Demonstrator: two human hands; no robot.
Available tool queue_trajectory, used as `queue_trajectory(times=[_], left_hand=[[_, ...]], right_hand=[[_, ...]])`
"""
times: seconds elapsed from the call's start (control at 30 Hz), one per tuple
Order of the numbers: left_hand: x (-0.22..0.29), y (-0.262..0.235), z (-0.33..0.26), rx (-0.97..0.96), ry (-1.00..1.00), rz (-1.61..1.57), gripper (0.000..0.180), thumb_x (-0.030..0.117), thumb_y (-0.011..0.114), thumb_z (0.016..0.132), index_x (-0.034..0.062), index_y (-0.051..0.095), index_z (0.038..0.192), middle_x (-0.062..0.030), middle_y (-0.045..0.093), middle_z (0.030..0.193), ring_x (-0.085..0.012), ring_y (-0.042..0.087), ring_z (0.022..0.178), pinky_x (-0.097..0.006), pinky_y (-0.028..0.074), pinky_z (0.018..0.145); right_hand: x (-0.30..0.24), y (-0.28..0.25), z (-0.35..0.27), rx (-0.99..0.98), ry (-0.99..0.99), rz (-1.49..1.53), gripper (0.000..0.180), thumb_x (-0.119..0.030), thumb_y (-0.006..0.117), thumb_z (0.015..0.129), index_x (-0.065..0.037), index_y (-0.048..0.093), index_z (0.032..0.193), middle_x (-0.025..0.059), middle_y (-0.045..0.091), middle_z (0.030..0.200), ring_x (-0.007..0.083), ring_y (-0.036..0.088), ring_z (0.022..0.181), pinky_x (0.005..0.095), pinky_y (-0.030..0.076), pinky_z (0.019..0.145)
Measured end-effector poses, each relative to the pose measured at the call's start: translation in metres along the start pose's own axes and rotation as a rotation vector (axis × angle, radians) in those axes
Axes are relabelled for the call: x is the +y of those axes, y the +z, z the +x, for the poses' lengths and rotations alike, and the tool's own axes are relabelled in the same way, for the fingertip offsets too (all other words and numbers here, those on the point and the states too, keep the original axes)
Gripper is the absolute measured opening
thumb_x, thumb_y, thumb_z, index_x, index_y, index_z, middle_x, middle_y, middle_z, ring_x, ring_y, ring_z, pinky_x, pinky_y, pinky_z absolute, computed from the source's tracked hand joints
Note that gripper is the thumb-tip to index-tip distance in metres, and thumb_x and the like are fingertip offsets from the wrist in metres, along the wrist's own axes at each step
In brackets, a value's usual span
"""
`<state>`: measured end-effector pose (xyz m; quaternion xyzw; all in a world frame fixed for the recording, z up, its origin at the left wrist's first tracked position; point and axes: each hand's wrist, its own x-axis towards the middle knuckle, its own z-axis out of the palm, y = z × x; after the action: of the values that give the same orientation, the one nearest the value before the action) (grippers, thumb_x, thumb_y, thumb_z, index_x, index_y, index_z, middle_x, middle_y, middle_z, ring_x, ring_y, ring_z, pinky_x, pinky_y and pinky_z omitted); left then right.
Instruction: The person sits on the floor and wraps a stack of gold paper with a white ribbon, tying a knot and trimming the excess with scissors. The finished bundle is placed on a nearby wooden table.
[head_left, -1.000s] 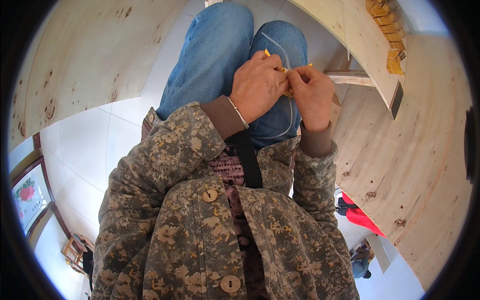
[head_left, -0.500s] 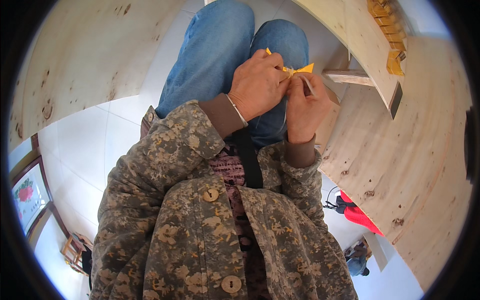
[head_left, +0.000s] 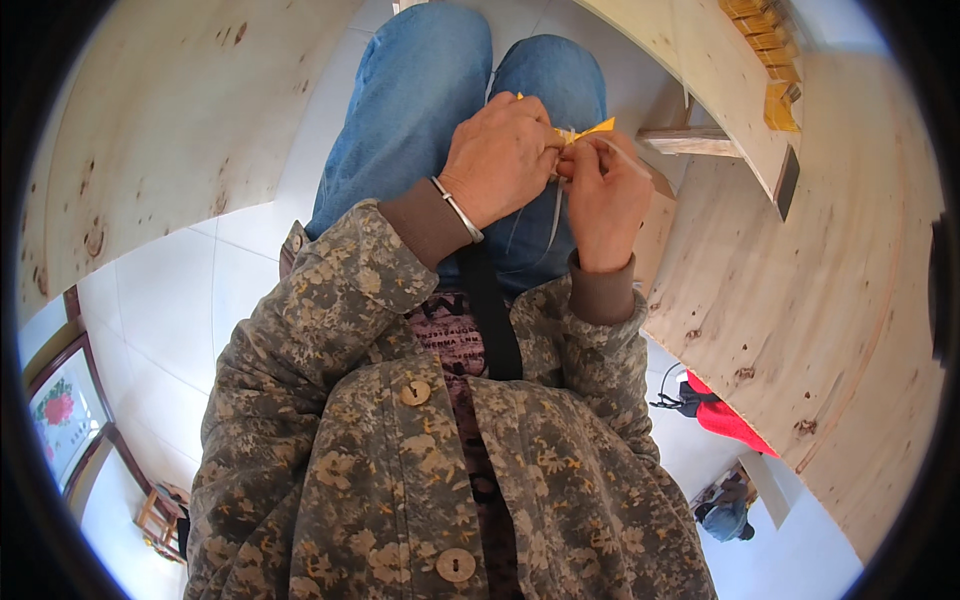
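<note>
Both my hands meet over my knees in blue jeans point(head_left: 405, 110). My left hand point(head_left: 503, 160) is closed round a small yellow folded piece point(head_left: 598, 127), whose pointed ends stick out beyond the fingers; most of it is hidden. Against its right part, my right hand point(head_left: 608, 205) pinches a thin whitish strip point(head_left: 557, 218). One length of the strip hangs down between the hands, and another arcs over the right fingers. Whether the strip is wound round the yellow piece or only lies on it, I cannot tell.
A row of similar yellow folded pieces point(head_left: 768, 40) lies at the upper right, on a plywood surface point(head_left: 790, 290). A wooden crosspiece point(head_left: 690, 141) juts out near my right hand, above a cardboard box point(head_left: 655, 235). Another plywood panel point(head_left: 170, 110) fills the upper left.
More of the whitish strip shows now, with one length hanging below the hands and another over the right fingers. Both hands stay close together at the yellow piece; the whole view has shifted slightly.
</note>
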<state>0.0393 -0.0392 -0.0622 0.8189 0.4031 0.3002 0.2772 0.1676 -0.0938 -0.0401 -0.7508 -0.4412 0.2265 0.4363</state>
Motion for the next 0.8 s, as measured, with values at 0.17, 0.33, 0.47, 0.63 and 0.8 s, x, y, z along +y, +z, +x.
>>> queue_trajectory(times=[0.17, 0.33, 0.47, 0.63, 0.8], left_hand=[[-0.002, -0.001, 0.004, -0.012, 0.02, 0.007, 0.01, 0.012, 0.068, 0.088, 0.0065, 0.077, 0.09, -0.0066, 0.068, 0.091, -0.0283, 0.063, 0.091, -0.04, 0.053, 0.082], [-0.003, -0.002, 0.002, -0.006, 0.076, 0.033, 0.009, 0.011, 0.07, 0.086, 0.0059, 0.075, 0.091, -0.0065, 0.069, 0.093, -0.0283, 0.064, 0.092, -0.04, 0.053, 0.082], [-0.002, 0.001, 0.0, 0.021, 0.097, 0.015, 0.009, 0.011, 0.07, 0.086, 0.0063, 0.075, 0.092, -0.0055, 0.068, 0.093, -0.0279, 0.063, 0.092, -0.039, 0.053, 0.081], [-0.001, 0.005, -0.003, 0.046, 0.112, 0.034, 0.008, 0.01, 0.069, 0.086, 0.0066, 0.074, 0.092, -0.0043, 0.065, 0.092, -0.0265, 0.062, 0.09, -0.038, 0.054, 0.079], [-0.001, 0.007, -0.003, 0.093, 0.178, 0.088, 0.005, 0.007, 0.068, 0.081, 0.0068, 0.071, 0.084, -0.0046, 0.062, 0.09, -0.0259, 0.062, 0.091, -0.036, 0.055, 0.078]], right_hand=[[-0.003, -0.001, 0.015, -0.011, 0.088, -0.055, 0.01, -0.005, 0.066, 0.09, 0.004, 0.068, 0.086, 0.0157, 0.071, 0.069, 0.0217, 0.073, 0.061, 0.0333, 0.054, 0.058], [-0.001, 0.003, 0.023, -0.017, 0.085, 0.029, 0.008, -0.004, 0.07, 0.087, 0.003, 0.071, 0.083, 0.0143, 0.071, 0.068, 0.0208, 0.071, 0.058, 0.0331, 0.054, 0.057], [0.005, 0.006, 0.023, 0.021, 0.065, 0.078, 0.005, -0.004, 0.071, 0.083, 0.0, 0.074, 0.082, 0.0155, 0.072, 0.07, 0.0242, 0.07, 0.058, 0.0349, 0.054, 0.058], [0.004, -0.001, 0.031, 0.054, -0.176, -0.209, 0.008, -0.007, 0.073, 0.078, -0.002, 0.076, 0.082, 0.018, 0.071, 0.071, 0.0326, 0.069, 0.061, 0.0382, 0.055, 0.063], [-0.012, -0.008, 0.038, -0.065, 0.059, -0.125, 0.009, -0.006, 0.071, 0.081, 0.002, 0.075, 0.082, 0.015, 0.07, 0.065, 0.0241, 0.071, 0.06, 0.0334, 0.054, 0.057]])
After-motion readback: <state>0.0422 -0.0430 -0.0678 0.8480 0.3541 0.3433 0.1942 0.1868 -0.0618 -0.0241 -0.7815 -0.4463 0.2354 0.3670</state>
